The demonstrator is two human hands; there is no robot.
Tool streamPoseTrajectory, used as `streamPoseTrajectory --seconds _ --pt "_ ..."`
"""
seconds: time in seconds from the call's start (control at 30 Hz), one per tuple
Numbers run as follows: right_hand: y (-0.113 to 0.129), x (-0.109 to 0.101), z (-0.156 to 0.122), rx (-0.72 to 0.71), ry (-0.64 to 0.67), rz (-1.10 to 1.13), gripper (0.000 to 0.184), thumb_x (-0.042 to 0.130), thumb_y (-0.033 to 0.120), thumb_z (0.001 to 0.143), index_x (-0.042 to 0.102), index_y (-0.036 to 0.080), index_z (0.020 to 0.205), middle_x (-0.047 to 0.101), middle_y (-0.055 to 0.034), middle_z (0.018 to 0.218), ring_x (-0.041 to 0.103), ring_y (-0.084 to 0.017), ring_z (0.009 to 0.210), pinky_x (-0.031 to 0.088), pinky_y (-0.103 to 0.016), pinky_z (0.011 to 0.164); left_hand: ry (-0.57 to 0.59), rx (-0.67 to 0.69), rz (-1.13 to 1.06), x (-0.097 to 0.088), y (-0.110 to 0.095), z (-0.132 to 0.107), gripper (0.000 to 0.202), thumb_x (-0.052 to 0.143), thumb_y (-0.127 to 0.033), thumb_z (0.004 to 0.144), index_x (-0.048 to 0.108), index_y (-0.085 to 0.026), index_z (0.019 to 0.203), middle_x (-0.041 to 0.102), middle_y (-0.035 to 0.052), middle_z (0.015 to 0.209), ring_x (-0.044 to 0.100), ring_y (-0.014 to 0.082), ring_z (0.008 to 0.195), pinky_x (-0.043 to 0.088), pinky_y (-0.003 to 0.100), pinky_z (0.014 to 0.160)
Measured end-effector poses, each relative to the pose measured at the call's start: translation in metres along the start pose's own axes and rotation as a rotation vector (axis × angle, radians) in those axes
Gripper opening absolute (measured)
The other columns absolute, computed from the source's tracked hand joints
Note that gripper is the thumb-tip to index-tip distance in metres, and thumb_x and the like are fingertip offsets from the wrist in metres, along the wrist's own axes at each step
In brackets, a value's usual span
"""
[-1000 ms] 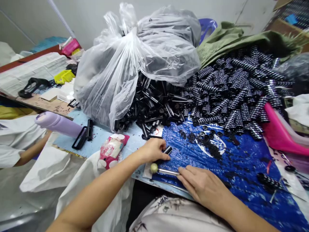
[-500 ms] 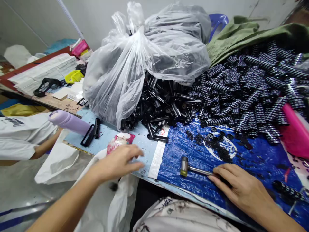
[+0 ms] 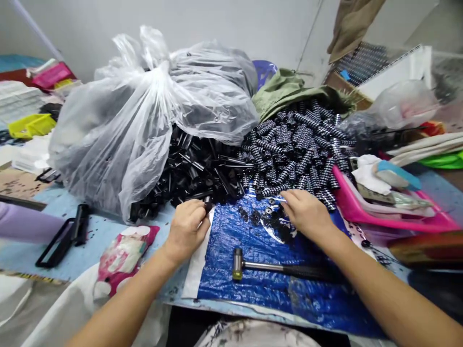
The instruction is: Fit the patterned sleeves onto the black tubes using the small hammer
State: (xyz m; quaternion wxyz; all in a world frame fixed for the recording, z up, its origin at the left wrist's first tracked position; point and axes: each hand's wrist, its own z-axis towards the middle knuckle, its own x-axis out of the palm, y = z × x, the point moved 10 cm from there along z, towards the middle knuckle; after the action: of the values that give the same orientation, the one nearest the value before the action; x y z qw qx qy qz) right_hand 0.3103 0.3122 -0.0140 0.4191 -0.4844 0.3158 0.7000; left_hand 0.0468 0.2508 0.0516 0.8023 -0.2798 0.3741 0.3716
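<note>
My left hand [image 3: 186, 229] is closed on a shiny black tube [image 3: 208, 202], mostly hidden by the fingers, at the front of a pile of black tubular parts [image 3: 188, 164]. My right hand [image 3: 307, 214] reaches to small black rings [image 3: 269, 210] and the front of a heap of black-and-white patterned grips [image 3: 289, 149]. Its thumb and fingers are pinched together; what they hold, if anything, is too small to tell. A mallet [image 3: 238, 264] with a metal head and dark handle lies below both hands on a blue plastic sheet [image 3: 220, 246], touched by neither.
A large tied plastic bag [image 3: 119, 125] stands behind the black parts. At the left lie a purple bottle [image 3: 29, 224], a black frame-like part [image 3: 56, 248] and a pink packet [image 3: 125, 255]. A pink tray [image 3: 390, 219] with cloths sits at the right.
My right hand has let go of the mallet handle and moved up to the small rings. My left hand has moved to the black pile and closed on a tube. The view has turned right.
</note>
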Motion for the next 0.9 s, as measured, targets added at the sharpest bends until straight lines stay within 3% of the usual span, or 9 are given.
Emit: streamPoseTrajectory --seconds 0.07,0.17,0.27,0.33,0.47,0.57,0.63,0.7,0.9 --pt "-0.014 0.012 0.024 0.024 0.038 -0.053 0.024 0.044 0.017 0.097 0.067 0.012 0.105 0.065 -0.0149 0.101 0.057 -0.025 0.089 0.04 -0.035 0.073 -0.029 -0.149 -0.088 -0.003 0.003 0.001 0.03 0.052 -0.016 0.093 0.043 -0.019 0.064 0.055 0.0016 0.068 0.052 0.0148 0.067 0.041 0.029 0.064" --pt "-0.024 0.026 0.044 0.013 0.092 -0.081 0.022 0.045 0.011 0.093 0.066 0.013 0.097 0.063 -0.0145 0.094 0.055 -0.024 0.085 0.035 -0.033 0.068 0.0 -0.584 -0.358 0.01 0.026 -0.021 0.037 0.053 -0.031 0.094 0.041 -0.019 0.062 0.04 -0.0036 0.056 0.039 0.0109 0.052 0.032 0.026 0.051" --pt "-0.026 0.031 0.045 -0.038 0.121 -0.035 0.021 0.044 0.01 0.093 0.064 0.013 0.092 0.063 -0.0145 0.095 0.055 -0.024 0.086 0.035 -0.034 0.07 0.025 -0.994 -0.762 0.037 0.033 -0.06 0.028 0.054 -0.045 0.093 0.049 -0.02 0.081 0.046 -0.0063 0.057 0.042 0.0099 0.048 0.032 0.022 0.046" --pt "-0.026 0.027 0.039 -0.063 0.125 0.029 0.021 0.043 0.01 0.093 0.064 0.012 0.091 0.064 -0.0141 0.091 0.056 -0.024 0.083 0.037 -0.035 0.072 0.025 -1.137 -0.964 0.05 0.027 -0.074 0.032 0.061 -0.049 0.088 0.051 -0.02 0.097 0.05 -0.0075 0.062 0.043 0.0087 0.048 0.031 0.019 0.045" --pt "-0.02 0.002 0.01 -0.075 0.065 0.182 0.024 0.043 0.023 0.098 0.063 0.013 0.109 0.067 -0.013 0.097 0.061 -0.024 0.09 0.044 -0.037 0.082 0.068 -1.235 -1.178 0.063 0.012 -0.075 0.04 0.067 -0.053 0.083 0.057 -0.016 0.097 0.056 -0.0045 0.065 0.046 0.0067 0.05 0.033 0.017 0.047" --pt "-0.02 -0.022 -0.022 0.104 -0.061 0.449 0.03 0.05 0.037 0.098 0.062 0.017 0.116 0.067 -0.0108 0.107 0.062 -0.021 0.094 0.048 -0.035 0.085 0.074 -1.262 -1.284 0.067 0.0 -0.069 0.041 0.067 -0.053 0.083 0.058 -0.016 0.099 0.058 -0.0045 0.063 0.046 0.0058 0.046 0.033 0.017 0.047" --pt "-0.044 -0.012 -0.051 0.55 -0.209 1.048 0.031 0.072 0.044 0.083 0.067 0.02 0.102 0.066 -0.0053 0.09 0.059 -0.018 0.078 0.049 -0.033 0.075 0.105 -1.26 -1.322 0.072 -0.01 -0.065 0.042 0.068 -0.054 0.083 0.058 -0.016 0.098 0.057 -0.0049 0.061 0.043 0.0047 0.043 0.03 0.017 0.045" --pt "-0.041 0.004 -0.069 0.796 -0.302 1.346 0.04 0.075 0.055 0.076 0.064 0.022 0.095 0.061 -0.001 0.078 0.056 -0.016 0.067 0.049 -0.031 0.066 0.151 -1.253 -1.342 0.078 -0.022 -0.062 0.043 0.068 -0.055 0.082 0.058 -0.015 0.097 0.057 -0.0048 0.06 0.041 0.0044 0.042 0.029 0.017 0.044" --pt "0.0 0.022 -0.06 1.014 -0.304 1.73 0.054 0.05 0.076 0.085 0.055 0.022 0.093 0.06 -0.0023 0.082 0.059 -0.017 0.07 0.052 -0.032 0.061 0.251 -1.21 -1.403 0.091 -0.054 -0.061 0.042 0.064 -0.055 0.086 0.058 -0.015 0.097 0.057 -0.0049 0.059 0.04 0.0039 0.042 0.032 0.017 0.047"
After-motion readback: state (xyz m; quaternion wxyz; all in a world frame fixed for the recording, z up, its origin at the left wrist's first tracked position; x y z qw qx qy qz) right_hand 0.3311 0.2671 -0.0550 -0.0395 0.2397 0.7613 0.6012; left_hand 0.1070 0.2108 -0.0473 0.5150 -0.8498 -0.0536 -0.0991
